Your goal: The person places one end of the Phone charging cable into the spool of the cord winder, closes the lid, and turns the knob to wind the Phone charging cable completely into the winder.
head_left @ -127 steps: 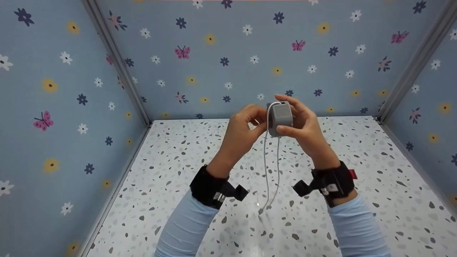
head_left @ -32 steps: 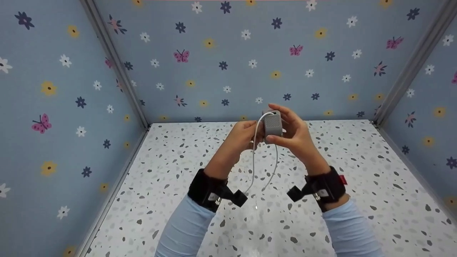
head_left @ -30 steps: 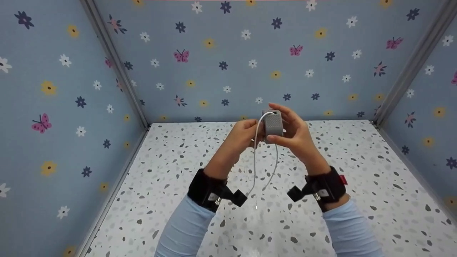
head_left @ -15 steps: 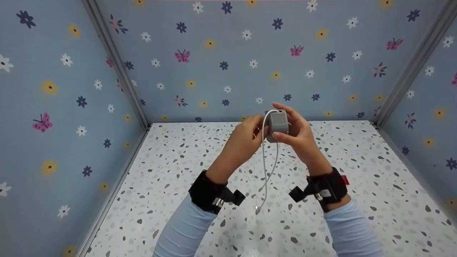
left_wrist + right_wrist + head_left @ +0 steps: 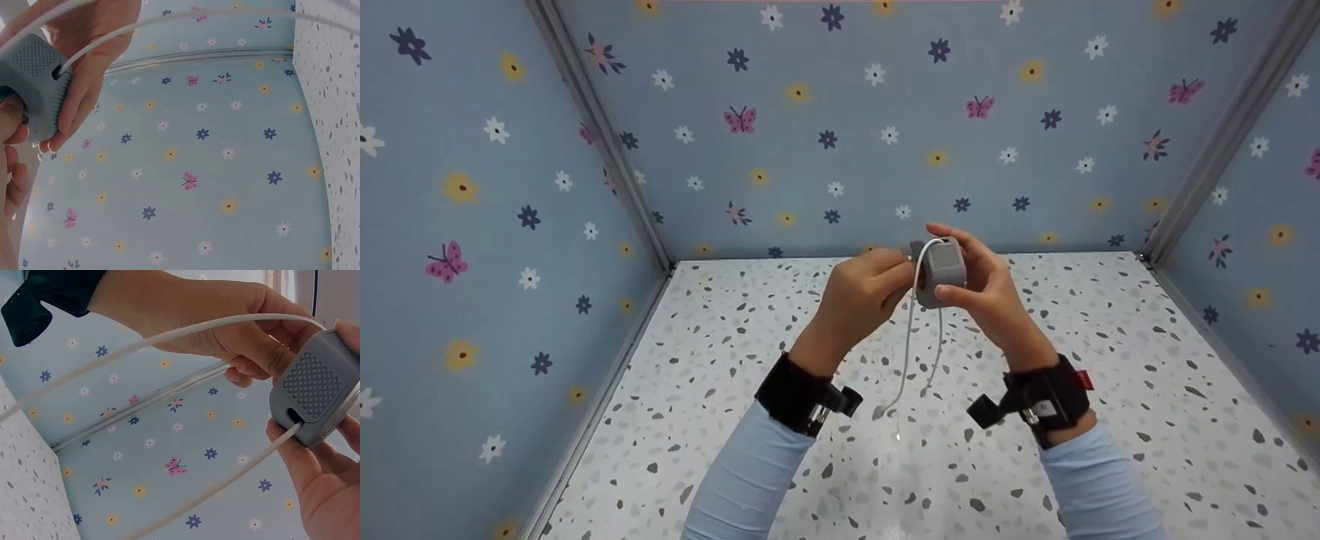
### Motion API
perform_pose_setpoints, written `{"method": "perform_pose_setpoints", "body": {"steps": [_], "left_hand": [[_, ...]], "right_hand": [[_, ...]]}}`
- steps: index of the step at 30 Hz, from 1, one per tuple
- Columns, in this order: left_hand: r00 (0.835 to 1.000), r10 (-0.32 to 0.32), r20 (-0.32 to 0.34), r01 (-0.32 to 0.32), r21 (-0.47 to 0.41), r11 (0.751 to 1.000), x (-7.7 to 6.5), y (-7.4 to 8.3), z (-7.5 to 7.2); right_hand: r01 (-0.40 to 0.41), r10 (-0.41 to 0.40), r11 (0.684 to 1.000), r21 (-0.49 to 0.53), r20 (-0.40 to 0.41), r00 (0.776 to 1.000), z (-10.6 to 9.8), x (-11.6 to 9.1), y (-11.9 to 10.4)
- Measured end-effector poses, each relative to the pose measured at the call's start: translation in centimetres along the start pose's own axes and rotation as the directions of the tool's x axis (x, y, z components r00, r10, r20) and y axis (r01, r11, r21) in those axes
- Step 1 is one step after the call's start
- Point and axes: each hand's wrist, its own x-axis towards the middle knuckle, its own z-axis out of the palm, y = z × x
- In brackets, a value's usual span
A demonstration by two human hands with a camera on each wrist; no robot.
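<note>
A grey block-shaped cable winder (image 5: 943, 266) with textured faces is held up above the table. White cable (image 5: 910, 337) comes out of slots at its two ends, and both cable ends hang down. My right hand (image 5: 994, 289) grips the winder between thumb and fingers. My left hand (image 5: 862, 292) is at its left side, fingers curled. In the left wrist view, left fingertips (image 5: 10, 115) pinch at the dark round middle of the winder (image 5: 36, 84); the exact part they hold is hidden. The right wrist view shows the cable (image 5: 225, 478) leaving a slot in the winder (image 5: 315, 385).
Below the hands lies a white speckled tabletop (image 5: 780, 352). Blue panels with flowers and butterflies (image 5: 840, 135) stand at the back and both sides, joined by grey metal posts (image 5: 600, 135). Black wrist straps with cameras (image 5: 795, 394) sit on both forearms.
My left hand has been turning at the winder's side, its wrist and fingers shifting between frames. The hanging cable ends swing about. The right hand keeps its grip and has come slightly lower.
</note>
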Motion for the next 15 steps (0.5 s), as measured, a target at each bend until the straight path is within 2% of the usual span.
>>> {"method": "perform_pose_setpoints", "body": {"steps": [2,4,7,9,12,15], "left_hand": [[0.999,-0.03,-0.018,0.029,-0.037,0.999,-0.2,0.04,0.19],[0.996,-0.09,-0.028,0.086,-0.106,0.991,-0.4,0.21,0.43],[0.984,-0.178,-0.025,0.168,-0.222,0.961,-0.61,0.46,0.69],[0.978,-0.207,-0.03,0.19,-0.28,0.941,-0.61,0.53,0.74],[0.981,-0.184,-0.055,0.159,-0.302,0.94,-0.39,0.42,0.6],[0.992,-0.107,-0.07,0.089,-0.22,0.971,-0.05,0.27,0.4]], "right_hand": [[-0.001,0.001,1.0,-0.013,0.0,1.0,0.02,-0.05,0.03],[-0.002,0.002,1.0,-0.022,-0.003,1.0,0.06,-0.07,0.03],[0.0,0.0,0.999,-0.037,-0.007,1.0,0.1,-0.05,0.02],[0.0,0.0,0.999,-0.04,-0.003,1.0,0.16,-0.07,-0.05],[-0.003,0.004,0.998,-0.055,0.002,1.0,0.2,-0.11,-0.08],[-0.011,0.01,0.996,-0.084,-0.008,1.0,0.14,-0.23,-0.08]]}}
